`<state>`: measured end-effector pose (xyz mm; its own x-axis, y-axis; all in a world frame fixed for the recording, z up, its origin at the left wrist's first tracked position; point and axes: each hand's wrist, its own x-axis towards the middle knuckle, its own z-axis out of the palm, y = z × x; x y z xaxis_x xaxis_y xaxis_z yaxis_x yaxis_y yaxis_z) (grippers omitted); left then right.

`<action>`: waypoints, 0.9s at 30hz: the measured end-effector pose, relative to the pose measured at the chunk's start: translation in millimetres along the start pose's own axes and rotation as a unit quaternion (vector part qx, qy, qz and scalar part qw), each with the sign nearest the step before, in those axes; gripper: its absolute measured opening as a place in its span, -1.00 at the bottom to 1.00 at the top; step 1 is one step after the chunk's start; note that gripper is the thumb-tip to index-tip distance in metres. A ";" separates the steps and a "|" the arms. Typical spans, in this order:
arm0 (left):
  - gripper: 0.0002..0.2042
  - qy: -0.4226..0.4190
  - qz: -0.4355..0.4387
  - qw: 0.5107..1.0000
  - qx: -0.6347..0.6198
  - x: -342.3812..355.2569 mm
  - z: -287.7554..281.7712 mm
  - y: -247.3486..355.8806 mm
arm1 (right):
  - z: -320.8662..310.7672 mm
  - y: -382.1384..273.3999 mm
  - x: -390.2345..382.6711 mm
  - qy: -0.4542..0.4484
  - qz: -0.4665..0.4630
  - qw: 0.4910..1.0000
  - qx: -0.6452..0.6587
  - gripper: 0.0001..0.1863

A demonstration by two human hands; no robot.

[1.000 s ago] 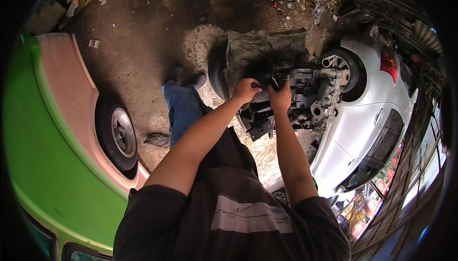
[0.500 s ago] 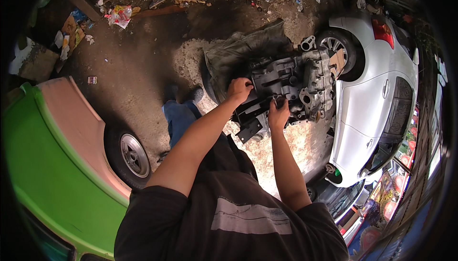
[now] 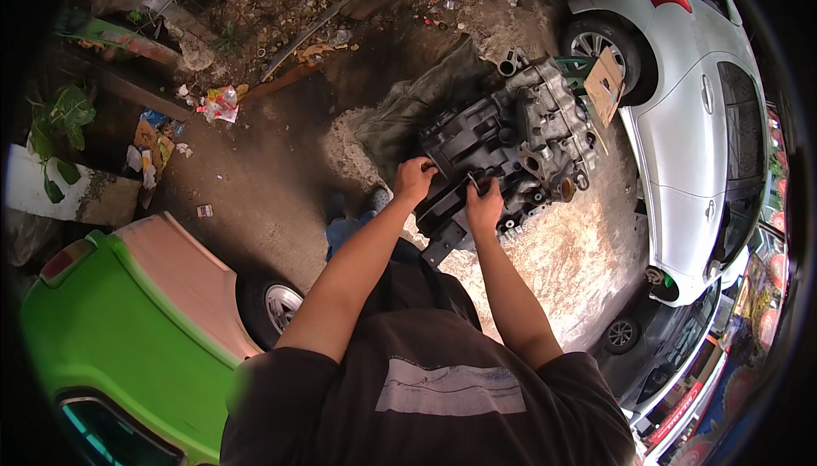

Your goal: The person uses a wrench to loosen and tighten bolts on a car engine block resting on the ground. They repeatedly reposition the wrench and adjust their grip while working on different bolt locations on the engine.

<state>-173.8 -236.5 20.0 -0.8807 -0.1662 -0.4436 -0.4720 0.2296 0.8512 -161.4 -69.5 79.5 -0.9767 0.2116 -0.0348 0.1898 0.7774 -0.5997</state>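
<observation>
A car engine (image 3: pixel 489 136), dark block on its left and grey metal casting on its right, lies in front of me. My left hand (image 3: pixel 414 178) is closed at the block's near left edge, fingertips pressed together; what they pinch is too small to make out. Just right of it, my right hand (image 3: pixel 484 205) is closed against the near side of the block, thumb and fingers round a small dark part that I cannot name. A flat black bracket (image 3: pixel 444 245) sticks out of the engine below my hands.
Under the engine's far side lies a dark cloth (image 3: pixel 400 113). A piece of cardboard (image 3: pixel 605 85) stands by the wheel of a silver car (image 3: pixel 681 125) at right. A green car body (image 3: pixel 153 330) with a wheel (image 3: pixel 281 303) is at left. Litter (image 3: pixel 219 103) covers the far ground.
My view has turned, so the cars and engine appear shifted and tilted. Both hands stay at about the same places on the engine, the right one with slightly changed fingers.
</observation>
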 end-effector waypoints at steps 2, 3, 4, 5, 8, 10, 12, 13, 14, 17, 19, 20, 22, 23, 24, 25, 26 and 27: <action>-0.79 0.002 -0.010 1.000 0.006 2.3 3.1 -2.2 | 5.2 -2.4 -0.5 0.016 0.017 1.000 -0.019 -0.72; -0.79 0.000 -0.021 1.000 0.006 4.0 4.4 -3.3 | 7.6 -3.1 -1.1 0.020 0.027 0.999 -0.033 -0.71; -0.79 0.007 -0.017 1.000 -0.009 6.1 5.7 -3.9 | 9.8 -3.4 -0.5 0.024 0.035 0.998 -0.046 -0.70; -0.79 0.012 -0.018 0.999 -0.026 7.7 7.0 -4.2 | 11.5 -2.8 0.2 0.016 0.034 0.998 -0.059 -0.68; -0.78 0.033 -0.029 0.999 -0.005 11.0 7.3 -2.1 | 14.0 2.0 1.6 -0.004 0.032 0.994 -0.105 -0.61; -0.76 0.038 -0.028 0.999 0.026 12.1 4.0 1.8 | 14.0 4.9 2.1 0.008 0.019 0.996 -0.091 -0.65; -0.72 0.033 -0.018 0.998 0.053 13.4 -1.8 6.8 | 13.7 4.9 2.8 0.006 0.017 0.997 -0.081 -0.66; -0.71 0.027 -0.012 0.998 0.063 13.4 -4.1 9.4 | 12.6 4.2 2.8 -0.001 0.018 0.997 -0.078 -0.66; -0.70 0.020 -0.008 0.997 0.073 12.8 -5.9 11.7 | 11.7 2.7 3.3 -0.007 0.024 0.997 -0.076 -0.65; -0.68 0.018 0.001 0.994 0.105 13.2 -6.2 17.6 | 5.2 -1.4 3.2 -0.043 0.042 0.996 -0.066 -0.63; -0.69 0.018 -0.005 0.992 0.121 13.0 -5.0 19.0 | 1.1 -3.4 1.5 -0.040 0.033 0.997 -0.054 -0.62; -0.70 0.015 -0.012 0.992 0.128 13.2 -5.2 19.1 | -0.4 -4.0 0.5 -0.037 0.027 0.998 -0.047 -0.61; -0.72 0.007 -0.015 0.990 0.142 15.5 -5.8 18.9 | -1.3 -5.1 -0.6 -0.032 0.022 0.998 -0.052 -0.60; -0.73 -0.001 -0.012 0.989 0.150 16.5 -6.1 18.1 | -1.2 -5.1 -1.1 -0.024 0.017 0.998 -0.054 -0.60; -0.75 -0.008 -0.010 0.988 0.152 17.9 -6.4 17.1 | -0.6 -5.3 -1.1 -0.025 0.021 0.998 -0.049 -0.60; -0.77 -0.021 -0.008 0.992 0.125 19.9 -6.5 16.0 | 0.2 -5.4 -0.5 -0.021 0.022 0.999 -0.044 -0.61; -0.79 -0.033 -0.010 0.995 0.093 20.9 -6.5 14.2 | 0.6 -5.3 -0.9 -0.018 0.027 0.999 -0.039 -0.62; -0.80 -0.054 -0.031 0.997 0.048 21.7 -6.5 12.2 | 0.8 -5.3 -1.0 -0.023 0.033 0.999 -0.031 -0.61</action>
<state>-198.4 -243.5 22.6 -0.8461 -0.0793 -0.5271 -0.5231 0.3136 0.7925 -161.6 -74.2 82.0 -0.9651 0.2376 -0.1097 0.2583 0.7982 -0.5442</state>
